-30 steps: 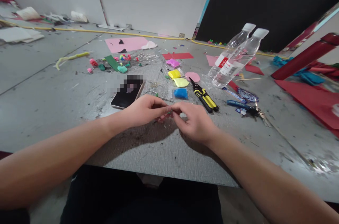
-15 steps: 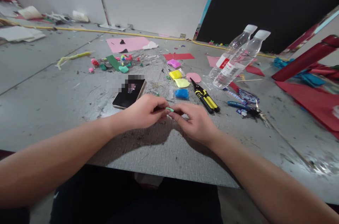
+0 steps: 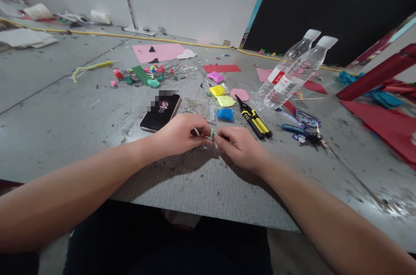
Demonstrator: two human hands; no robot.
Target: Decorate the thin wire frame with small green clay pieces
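Note:
Close above the table, my left hand (image 3: 182,132) and my right hand (image 3: 242,145) meet fingertip to fingertip. Between them is a small piece of light green clay (image 3: 213,133), pinched by my right thumb and fingers. A thin pale strand shows at my left fingertips, which are closed against the clay's left side; what it is, I cannot make out. Beyond my left wrist lies a phone (image 3: 160,112). Packets of blue clay (image 3: 225,114), pale yellow clay (image 3: 225,101), yellow clay (image 3: 217,90) and purple clay (image 3: 216,76) lie beyond the hands.
Black-and-yellow snips (image 3: 255,121) lie right of the packets, near two clear bottles (image 3: 286,82). Blue-handled pliers (image 3: 300,132) and red paper (image 3: 383,127) are farther right. Wire stems with coloured clay tips (image 3: 154,76) and a pink sheet (image 3: 159,52) lie at the back left.
The green clay has turned from lying flat to standing more upright between the fingertips. My left fingers have opened slightly, and a pale strand now shows there. The view has shifted slightly.

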